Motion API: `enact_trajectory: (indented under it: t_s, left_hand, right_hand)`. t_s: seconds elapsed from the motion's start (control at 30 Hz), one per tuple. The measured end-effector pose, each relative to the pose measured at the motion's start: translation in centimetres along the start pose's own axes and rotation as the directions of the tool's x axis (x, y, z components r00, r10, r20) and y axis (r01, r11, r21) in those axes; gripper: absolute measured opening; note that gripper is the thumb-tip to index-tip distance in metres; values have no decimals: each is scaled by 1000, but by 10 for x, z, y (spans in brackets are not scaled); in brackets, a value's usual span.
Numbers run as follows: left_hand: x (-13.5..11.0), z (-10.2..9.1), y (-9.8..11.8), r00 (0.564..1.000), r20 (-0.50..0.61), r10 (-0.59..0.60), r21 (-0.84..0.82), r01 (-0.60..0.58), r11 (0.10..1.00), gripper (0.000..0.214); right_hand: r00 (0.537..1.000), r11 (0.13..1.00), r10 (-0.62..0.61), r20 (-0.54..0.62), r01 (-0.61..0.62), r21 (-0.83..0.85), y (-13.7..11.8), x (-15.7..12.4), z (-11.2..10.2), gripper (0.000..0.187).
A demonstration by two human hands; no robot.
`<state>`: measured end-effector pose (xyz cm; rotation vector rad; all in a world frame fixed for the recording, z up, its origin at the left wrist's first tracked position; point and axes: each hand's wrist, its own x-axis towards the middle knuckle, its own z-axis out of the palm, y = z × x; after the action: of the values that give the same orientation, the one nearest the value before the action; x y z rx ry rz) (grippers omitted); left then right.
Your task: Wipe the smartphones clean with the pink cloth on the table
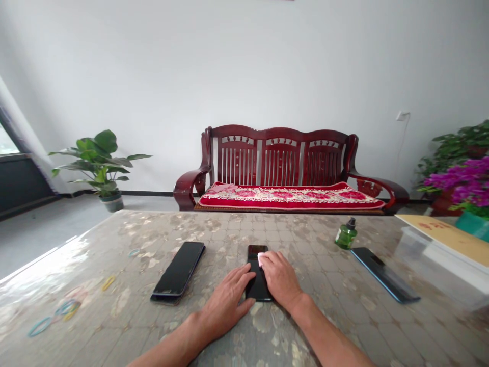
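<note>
A black smartphone lies flat on the table in front of me, its screen facing up. My left hand rests along the phone's left side, fingers stretched out and touching the screen edge, thumb apart near the lower corner. Over the phone's right side, my right hand is closed on a small whitish-pink wipe, pressed against the upper screen. Most of the wipe is hidden under the fingers. To the left lies a second dark phone. A third phone with a blue edge lies at the right.
A green bottle with a dark cap stands near the right phone. Beside it is a clear plastic box with a tan folder on top. Colored rubber bands lie at left. Behind the patterned table stands a wooden bench.
</note>
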<state>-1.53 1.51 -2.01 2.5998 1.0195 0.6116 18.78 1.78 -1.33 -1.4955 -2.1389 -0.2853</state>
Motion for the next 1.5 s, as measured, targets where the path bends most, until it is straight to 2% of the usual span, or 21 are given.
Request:
enact_trajectory:
  t_s: [0.47, 0.67, 1.1, 1.3, 1.5]
  left_hand:
    - [1, -2, 3, 1000, 10, -22, 2, 22, 1000, 54]
    - [2, -5, 6, 999, 23, -22, 17, 22, 1000, 50]
    - [0, -1, 4, 1000, -10, -29, -15, 29, 999, 49]
    - [1, -1, 6, 998, -35, -51, -22, 50, 999, 48]
    - [2, -2, 7, 996, -56, -66, -24, 65, 998, 45]
  right_hand:
    - [1000, 996, 22, -21, -20, 93, 2, 2, 2, 20]
    - [1000, 997, -10, -11, 11, 80, 3, 4, 1, 18]
    - [999, 997, -7, -39, 10, 78, 4, 1, 0, 22]
    - [999, 994, -41, 0, 41, 100, -3, -1, -6, 21]
    - [999, 996, -53, -12, 54, 72, 4, 9, 1, 25]
